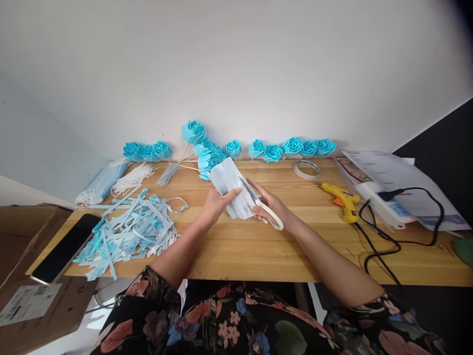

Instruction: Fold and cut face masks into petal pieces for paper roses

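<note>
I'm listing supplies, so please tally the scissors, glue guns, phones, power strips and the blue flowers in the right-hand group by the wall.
Scissors: 1
Glue gun: 1
Phone: 1
Power strip: 1
Blue flowers, right-hand group: 5
Total: 9

Pale blue sheet [224,178], cream-handled scissors [263,204], turquoise flowers [273,153], black floral top [229,323]

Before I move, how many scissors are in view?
1: white-handled scissors in the right hand, blades over the pale sheet. Any beneath the cut strips would be hidden.
</note>
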The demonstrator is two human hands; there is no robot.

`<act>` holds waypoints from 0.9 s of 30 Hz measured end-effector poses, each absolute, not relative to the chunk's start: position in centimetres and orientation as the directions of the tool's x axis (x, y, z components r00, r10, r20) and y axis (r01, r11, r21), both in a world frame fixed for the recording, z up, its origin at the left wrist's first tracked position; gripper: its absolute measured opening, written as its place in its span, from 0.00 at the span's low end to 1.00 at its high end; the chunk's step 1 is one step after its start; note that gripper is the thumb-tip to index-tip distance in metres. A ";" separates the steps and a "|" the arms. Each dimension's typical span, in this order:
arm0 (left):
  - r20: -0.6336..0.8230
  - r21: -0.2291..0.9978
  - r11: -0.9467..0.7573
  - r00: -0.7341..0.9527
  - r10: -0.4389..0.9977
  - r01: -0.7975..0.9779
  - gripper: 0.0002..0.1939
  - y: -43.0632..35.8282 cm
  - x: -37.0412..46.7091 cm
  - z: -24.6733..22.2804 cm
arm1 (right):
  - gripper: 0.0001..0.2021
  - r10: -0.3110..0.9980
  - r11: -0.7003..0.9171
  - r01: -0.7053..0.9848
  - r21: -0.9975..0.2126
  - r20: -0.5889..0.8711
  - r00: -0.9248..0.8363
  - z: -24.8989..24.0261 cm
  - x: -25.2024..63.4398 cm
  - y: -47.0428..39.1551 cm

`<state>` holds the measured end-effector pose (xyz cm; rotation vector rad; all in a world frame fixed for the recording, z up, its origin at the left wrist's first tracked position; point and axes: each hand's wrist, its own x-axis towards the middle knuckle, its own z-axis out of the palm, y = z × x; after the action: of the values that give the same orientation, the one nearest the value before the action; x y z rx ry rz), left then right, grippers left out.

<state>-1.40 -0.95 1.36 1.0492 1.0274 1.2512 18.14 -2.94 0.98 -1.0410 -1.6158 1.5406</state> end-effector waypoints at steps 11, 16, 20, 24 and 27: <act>-0.018 0.974 0.032 0.065 0.998 -0.223 0.22 -1.0 -1.5 1.3 | 0.53 0.899 -0.057 0.106 -0.993 -0.097 -0.427 1.6 17.9 -3.0; 0.001 0.974 0.014 0.063 0.998 -0.227 0.21 -1.0 -1.6 1.3 | 0.53 0.904 -0.071 0.108 -0.992 -0.110 -0.414 1.8 17.8 -3.1; -0.007 0.975 0.021 0.065 0.998 -0.221 0.22 -1.0 -1.5 1.3 | 0.52 0.907 -0.072 0.119 -0.990 -0.114 -0.405 2.0 17.8 -3.2; -0.031 0.966 0.042 0.047 0.998 -0.257 0.24 -1.0 -1.5 1.5 | 0.52 0.918 -0.086 0.106 -0.991 -0.120 -0.378 2.0 17.7 -3.3; -0.050 0.947 0.054 0.021 0.999 -0.316 0.26 -0.9 -1.7 1.7 | 0.52 0.921 -0.089 0.094 -0.992 -0.118 -0.372 1.7 17.7 -3.2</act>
<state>-1.67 -0.90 1.69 0.9386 0.9849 1.2969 17.69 -3.20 1.74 -1.1377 -1.4991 1.5376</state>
